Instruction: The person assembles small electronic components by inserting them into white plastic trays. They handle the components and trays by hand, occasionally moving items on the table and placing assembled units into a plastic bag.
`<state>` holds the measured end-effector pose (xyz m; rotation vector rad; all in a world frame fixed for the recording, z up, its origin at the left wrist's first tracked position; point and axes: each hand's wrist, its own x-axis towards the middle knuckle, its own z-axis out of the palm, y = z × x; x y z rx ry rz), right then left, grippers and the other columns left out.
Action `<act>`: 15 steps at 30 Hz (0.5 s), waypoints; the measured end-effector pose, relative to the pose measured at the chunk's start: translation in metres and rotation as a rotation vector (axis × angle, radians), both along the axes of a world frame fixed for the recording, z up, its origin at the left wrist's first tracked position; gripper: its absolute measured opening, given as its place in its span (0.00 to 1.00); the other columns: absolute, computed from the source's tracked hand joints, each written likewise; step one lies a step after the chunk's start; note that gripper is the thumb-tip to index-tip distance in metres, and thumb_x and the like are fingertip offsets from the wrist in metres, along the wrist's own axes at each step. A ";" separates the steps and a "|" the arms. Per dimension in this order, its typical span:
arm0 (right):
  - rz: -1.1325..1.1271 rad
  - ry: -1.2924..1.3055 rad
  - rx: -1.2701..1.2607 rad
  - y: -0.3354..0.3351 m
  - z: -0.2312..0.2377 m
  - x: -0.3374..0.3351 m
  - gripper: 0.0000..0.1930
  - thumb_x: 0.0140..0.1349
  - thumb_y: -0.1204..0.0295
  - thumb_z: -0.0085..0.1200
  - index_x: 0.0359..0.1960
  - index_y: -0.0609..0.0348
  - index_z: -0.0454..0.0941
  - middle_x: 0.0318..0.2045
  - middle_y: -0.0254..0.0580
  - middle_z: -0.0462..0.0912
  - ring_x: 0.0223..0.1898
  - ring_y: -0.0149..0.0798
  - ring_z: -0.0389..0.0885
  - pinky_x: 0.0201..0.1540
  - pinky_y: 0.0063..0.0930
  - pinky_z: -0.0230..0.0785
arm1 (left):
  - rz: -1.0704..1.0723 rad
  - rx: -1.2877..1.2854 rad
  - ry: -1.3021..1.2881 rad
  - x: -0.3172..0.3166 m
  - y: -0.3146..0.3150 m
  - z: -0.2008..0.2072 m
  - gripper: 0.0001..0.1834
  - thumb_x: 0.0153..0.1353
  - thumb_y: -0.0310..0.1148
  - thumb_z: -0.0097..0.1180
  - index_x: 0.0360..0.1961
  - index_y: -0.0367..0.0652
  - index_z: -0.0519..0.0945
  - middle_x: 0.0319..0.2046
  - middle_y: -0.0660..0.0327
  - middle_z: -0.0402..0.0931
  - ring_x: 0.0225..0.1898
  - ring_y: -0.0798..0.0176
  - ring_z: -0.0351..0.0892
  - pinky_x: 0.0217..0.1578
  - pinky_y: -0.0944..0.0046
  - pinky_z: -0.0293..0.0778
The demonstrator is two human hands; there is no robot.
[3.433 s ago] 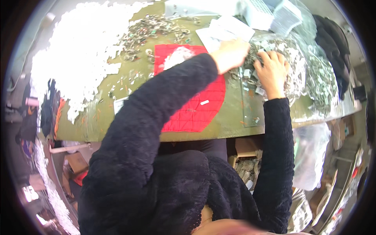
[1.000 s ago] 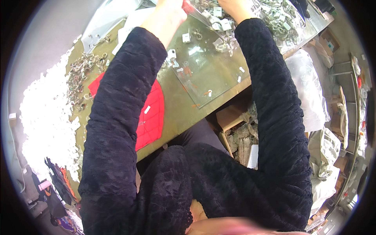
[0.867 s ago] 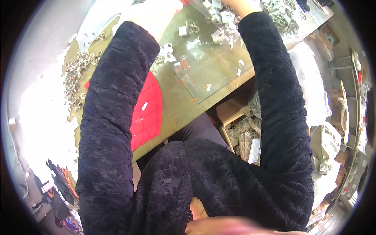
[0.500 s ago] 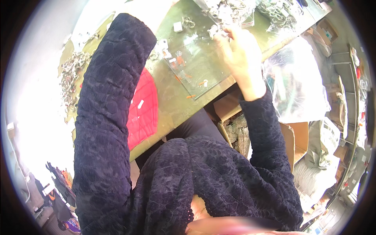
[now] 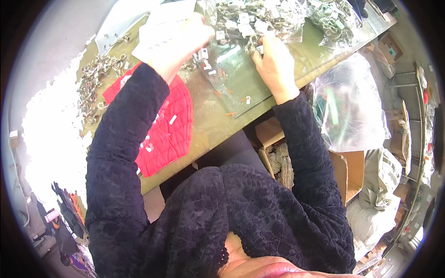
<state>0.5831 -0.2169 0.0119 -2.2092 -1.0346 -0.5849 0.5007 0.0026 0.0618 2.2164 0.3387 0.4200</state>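
Observation:
My left hand [image 5: 185, 41] is above the far side of the table, over a white sheet [image 5: 160, 32]. Its fingers are curled, and what they hold, if anything, is hidden. My right hand [image 5: 276, 67] pinches a small metal clasp [image 5: 250, 46] at the near edge of a clear plastic bag [image 5: 273, 21] full of similar clasps and white blocks. Beneath that hand lies a clear flat plate [image 5: 245, 85]. On and around the plate are small white blocks [image 5: 203, 54] and orange slips [image 5: 230, 114].
A red quilted cloth [image 5: 174, 134] lies on the table [image 5: 204, 134] below my left forearm. Loose metal clasps [image 5: 95, 78] pile up at the left. Another bag of clasps [image 5: 333, 21] stands far right. Beside the table's right edge are a large clear bag [image 5: 347, 104] and cardboard boxes [image 5: 354, 171].
My left hand has come back toward me and down, into clearer view over the white sheet. My right hand has moved slightly nearer, still at the bag's edge.

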 end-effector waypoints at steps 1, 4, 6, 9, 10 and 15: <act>0.000 0.031 0.012 0.001 0.001 -0.001 0.13 0.56 0.70 0.60 0.40 0.60 0.75 0.34 0.48 0.80 0.38 0.51 0.80 0.41 0.41 0.73 | -0.033 0.181 0.058 -0.001 -0.004 -0.004 0.15 0.62 0.34 0.58 0.45 0.35 0.77 0.38 0.50 0.78 0.35 0.52 0.82 0.37 0.55 0.78; 0.012 0.144 0.071 0.005 0.008 -0.007 0.13 0.57 0.69 0.60 0.41 0.61 0.74 0.35 0.49 0.81 0.38 0.52 0.81 0.42 0.42 0.73 | -0.057 0.585 0.151 0.006 -0.017 -0.020 0.15 0.61 0.35 0.58 0.44 0.35 0.77 0.40 0.47 0.78 0.37 0.46 0.82 0.38 0.54 0.78; 0.005 0.270 0.082 0.008 0.014 -0.011 0.16 0.58 0.68 0.60 0.45 0.62 0.74 0.38 0.52 0.82 0.40 0.53 0.81 0.42 0.43 0.74 | 0.005 0.667 0.120 0.011 -0.025 -0.031 0.17 0.61 0.38 0.58 0.44 0.35 0.77 0.41 0.46 0.78 0.39 0.43 0.81 0.40 0.52 0.77; -0.011 0.091 0.117 0.015 0.021 -0.012 0.19 0.59 0.67 0.59 0.51 0.59 0.74 0.38 0.52 0.82 0.40 0.53 0.82 0.42 0.43 0.75 | 0.009 0.687 0.159 0.015 -0.024 -0.034 0.18 0.63 0.42 0.55 0.43 0.37 0.77 0.40 0.50 0.79 0.42 0.45 0.81 0.43 0.49 0.75; -0.027 0.061 0.040 0.016 0.022 -0.011 0.20 0.60 0.66 0.58 0.53 0.56 0.74 0.38 0.52 0.82 0.40 0.53 0.82 0.42 0.43 0.75 | -0.033 0.686 0.142 0.016 -0.019 -0.030 0.19 0.63 0.44 0.55 0.44 0.38 0.78 0.38 0.50 0.80 0.41 0.47 0.81 0.43 0.50 0.75; 0.010 0.038 -0.225 0.019 0.028 0.004 0.20 0.61 0.61 0.56 0.55 0.44 0.76 0.39 0.51 0.83 0.40 0.53 0.83 0.43 0.42 0.76 | -0.208 0.528 0.357 0.012 0.013 0.007 0.21 0.62 0.50 0.58 0.46 0.44 0.79 0.32 0.56 0.80 0.37 0.55 0.82 0.41 0.57 0.75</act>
